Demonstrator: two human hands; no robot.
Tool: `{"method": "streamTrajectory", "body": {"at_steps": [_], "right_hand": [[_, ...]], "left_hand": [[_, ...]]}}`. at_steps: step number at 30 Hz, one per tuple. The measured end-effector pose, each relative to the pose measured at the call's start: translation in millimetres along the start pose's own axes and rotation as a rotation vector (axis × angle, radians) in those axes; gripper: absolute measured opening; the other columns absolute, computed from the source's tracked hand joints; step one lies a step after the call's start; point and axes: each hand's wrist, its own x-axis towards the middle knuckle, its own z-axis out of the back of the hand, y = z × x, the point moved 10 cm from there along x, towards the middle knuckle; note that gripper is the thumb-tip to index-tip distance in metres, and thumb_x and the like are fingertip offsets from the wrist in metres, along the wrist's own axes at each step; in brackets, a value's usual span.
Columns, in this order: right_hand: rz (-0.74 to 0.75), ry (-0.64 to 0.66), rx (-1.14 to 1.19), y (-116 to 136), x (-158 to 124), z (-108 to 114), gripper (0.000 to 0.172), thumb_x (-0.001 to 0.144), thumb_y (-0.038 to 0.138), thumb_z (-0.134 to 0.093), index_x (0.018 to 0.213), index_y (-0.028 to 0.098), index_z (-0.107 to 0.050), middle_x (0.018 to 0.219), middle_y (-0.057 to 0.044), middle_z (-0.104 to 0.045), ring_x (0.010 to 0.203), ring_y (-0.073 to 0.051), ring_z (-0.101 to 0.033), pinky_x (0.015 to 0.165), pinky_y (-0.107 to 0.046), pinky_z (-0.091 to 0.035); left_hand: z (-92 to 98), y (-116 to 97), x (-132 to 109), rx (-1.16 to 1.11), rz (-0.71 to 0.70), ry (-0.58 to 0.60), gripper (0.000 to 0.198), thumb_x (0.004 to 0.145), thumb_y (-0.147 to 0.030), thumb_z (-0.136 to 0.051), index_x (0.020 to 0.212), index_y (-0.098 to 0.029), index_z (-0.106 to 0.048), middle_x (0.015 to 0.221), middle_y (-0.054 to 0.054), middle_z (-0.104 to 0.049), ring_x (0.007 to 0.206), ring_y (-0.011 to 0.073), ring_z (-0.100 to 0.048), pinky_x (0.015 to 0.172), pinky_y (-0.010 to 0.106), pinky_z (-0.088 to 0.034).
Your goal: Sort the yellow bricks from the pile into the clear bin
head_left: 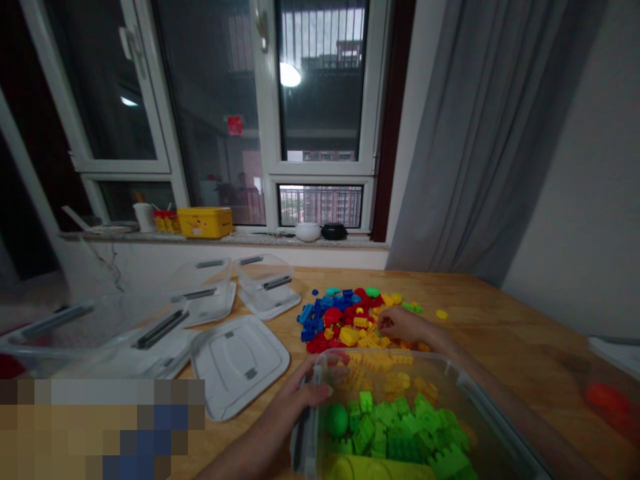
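Note:
A heap of coloured plastic bricks (350,317), blue, red, yellow and green, lies on the wooden table (500,327). My right hand (400,325) rests on the heap's right side, fingers curled on bricks I cannot make out singly. In front of the heap stands a clear plastic bin (465,387) that holds green and yellow bricks and a green ball (337,420). My left hand (305,393) grips the bin's left rim at its handle.
Several empty clear bins (265,283) and a white lid (237,363) lie to the left. A yellow box (205,222), a cup and two bowls stand on the windowsill. A grey curtain hangs at right. A red object (607,400) lies at the table's right edge.

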Motion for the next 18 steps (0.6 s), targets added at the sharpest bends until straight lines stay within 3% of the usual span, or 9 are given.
{"method": "streamTrajectory", "body": {"at_steps": [4,15,18], "right_hand": [[-0.018,0.003,-0.007,-2.4,0.3,-1.2,0.013,0.082,0.021,-0.068,0.085,0.016,-0.08,0.086,-0.007,-0.082,0.075,-0.019,-0.07,0.065,-0.024,-0.046],[-0.033,-0.033,-0.023,-4.4,0.8,2.2,0.012,0.081,0.021,-0.068,0.08,0.016,-0.079,0.08,-0.006,-0.079,0.071,-0.017,-0.065,0.06,-0.023,-0.04],[-0.037,-0.015,-0.022,-6.0,1.2,-1.1,0.015,0.08,0.025,-0.069,0.071,0.016,-0.076,0.069,-0.004,-0.075,0.063,-0.015,-0.059,0.056,-0.024,-0.035]], "left_hand": [[-0.1,-0.5,0.2,-0.019,-0.002,-0.004,0.063,0.077,-0.034,-0.074,0.138,-0.023,-0.066,0.138,0.012,-0.071,0.125,0.0375,-0.067,0.1,0.046,-0.051],[-1.1,-1.1,0.4,-0.037,-0.008,0.019,0.061,0.08,-0.032,-0.073,0.139,-0.022,-0.066,0.14,0.012,-0.07,0.127,0.0362,-0.065,0.104,0.046,-0.05],[3.1,3.3,2.9,-0.038,-0.023,0.026,0.062,0.08,-0.031,-0.072,0.141,-0.023,-0.064,0.139,0.012,-0.071,0.126,0.0352,-0.067,0.104,0.046,-0.051]]}}
